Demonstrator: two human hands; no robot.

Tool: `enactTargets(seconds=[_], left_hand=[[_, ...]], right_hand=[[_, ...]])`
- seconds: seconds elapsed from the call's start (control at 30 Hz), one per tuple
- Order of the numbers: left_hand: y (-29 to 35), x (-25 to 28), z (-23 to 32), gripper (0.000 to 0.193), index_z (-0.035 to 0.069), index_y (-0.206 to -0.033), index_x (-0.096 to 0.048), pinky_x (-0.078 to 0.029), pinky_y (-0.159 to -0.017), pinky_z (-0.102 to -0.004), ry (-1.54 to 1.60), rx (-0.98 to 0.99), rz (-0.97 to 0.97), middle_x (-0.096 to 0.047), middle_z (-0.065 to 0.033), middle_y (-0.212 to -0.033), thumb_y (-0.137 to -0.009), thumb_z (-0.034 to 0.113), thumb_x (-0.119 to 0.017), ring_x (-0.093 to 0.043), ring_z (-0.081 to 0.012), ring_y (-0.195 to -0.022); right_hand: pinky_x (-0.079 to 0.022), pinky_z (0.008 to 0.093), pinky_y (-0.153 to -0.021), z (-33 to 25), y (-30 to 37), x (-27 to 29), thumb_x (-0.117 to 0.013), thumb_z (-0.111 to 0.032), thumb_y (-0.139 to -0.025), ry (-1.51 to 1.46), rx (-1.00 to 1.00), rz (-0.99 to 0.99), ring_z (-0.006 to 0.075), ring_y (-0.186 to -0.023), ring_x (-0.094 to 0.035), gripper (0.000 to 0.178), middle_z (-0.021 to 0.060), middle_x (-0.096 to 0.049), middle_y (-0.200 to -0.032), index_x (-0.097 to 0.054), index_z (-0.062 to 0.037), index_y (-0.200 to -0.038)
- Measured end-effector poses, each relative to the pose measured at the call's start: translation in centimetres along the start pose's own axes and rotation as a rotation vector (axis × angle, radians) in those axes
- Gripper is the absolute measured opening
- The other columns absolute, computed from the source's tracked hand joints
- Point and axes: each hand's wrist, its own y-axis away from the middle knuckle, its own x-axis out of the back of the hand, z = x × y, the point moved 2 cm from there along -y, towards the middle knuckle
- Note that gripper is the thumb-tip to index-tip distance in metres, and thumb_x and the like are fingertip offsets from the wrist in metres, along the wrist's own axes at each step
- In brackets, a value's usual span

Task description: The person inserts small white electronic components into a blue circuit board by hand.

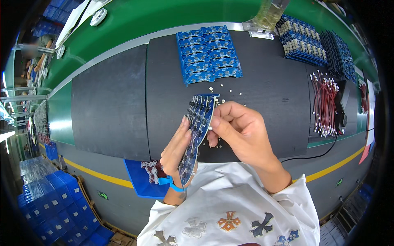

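A blue circuit board panel (198,127) with rows of black parts is held up on edge over the black mat, its face with the black parts turned to the left. My left hand (177,149) grips it from the left and below, fingers lying against that face. At the panel's right side, my right hand (242,129) is closed in a pinch, thumb and index finger close to the edge. By the thumb tip shows a small white connector (211,128). More small white connectors (221,101) lie scattered on the mat behind and below the hands.
Another blue board panel (209,53) lies flat at the back of the black mat (111,106). Stacked blue boards (303,41) stand at the far right, above a bundle of red-and-white cables (325,102). A blue bin (141,182) sits at the table's front edge, left of me.
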Motion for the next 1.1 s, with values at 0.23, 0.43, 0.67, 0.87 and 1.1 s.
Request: enactTargets(seconds=[0.23, 0.43, 0.67, 0.87, 1.1], left_hand=[[0.6, 0.4, -0.4, 0.031, -0.007, -0.110, -0.049, -0.048, -0.084, -0.0337, 0.179, 0.637, 0.274, -0.058, -0.0145, -0.102, -0.080, -0.006, -0.058, -0.058, -0.0211, -0.090], [0.1, 1.1, -0.5, 0.047, -0.005, -0.122, -0.039, -0.044, -0.090, -0.0430, 0.684, 0.777, 0.364, -0.046, -0.0203, -0.120, -0.078, -0.007, -0.057, -0.050, -0.0282, -0.108], [0.4, 1.2, 1.1, 0.067, 0.006, -0.136, -0.020, -0.027, -0.101, -0.0560, 1.125, 0.729, 0.122, -0.029, -0.0240, -0.135, -0.078, -0.008, -0.051, -0.031, -0.0397, -0.125], [1.4, 0.6, 1.8, 0.069, 0.009, -0.138, -0.018, -0.021, -0.103, -0.0559, 1.112, 0.597, 0.103, -0.022, -0.0228, -0.140, -0.077, -0.012, -0.045, -0.027, -0.0402, -0.128], [2.2, 1.0, 1.7, 0.070, 0.007, -0.139, -0.015, -0.018, -0.104, -0.0550, 0.779, 0.383, -0.175, -0.021, -0.0235, -0.141, -0.077, -0.016, -0.040, -0.024, -0.0395, -0.129]], right_hand=[[-0.046, 0.0209, -0.057, -0.1, -0.1, 1.2, -0.054, -0.014, -0.089, 0.013, -0.195, -0.021, 0.0091, -0.061, -0.056, 0.017, 0.0046, -0.059, -0.071, -0.056, 0.0029, -0.090], [-0.042, 0.0220, -0.048, 4.1, -0.9, 4.2, -0.059, -0.014, -0.085, 0.506, 0.018, 0.188, 0.0072, -0.053, -0.052, 0.017, 0.0011, -0.057, -0.061, -0.058, 0.0032, -0.084], [-0.030, 0.0180, -0.042, 3.2, 0.3, 4.3, -0.062, -0.012, -0.084, 0.538, 0.140, 0.365, 0.0010, -0.048, -0.041, 0.025, -0.0035, -0.049, -0.054, -0.050, -0.0024, -0.064], [-0.046, 0.0198, -0.060, 2.2, 2.0, 2.1, -0.060, -0.005, -0.083, 0.400, -0.008, 0.200, 0.0075, -0.067, -0.056, 0.007, 0.0034, -0.058, -0.069, -0.058, 0.0011, -0.081], [-0.047, 0.0207, -0.066, 4.7, 2.3, 1.5, -0.064, 0.006, -0.077, 0.162, 0.042, 0.190, 0.0075, -0.077, -0.058, 0.020, 0.0045, -0.060, -0.083, -0.055, 0.0012, -0.093]])
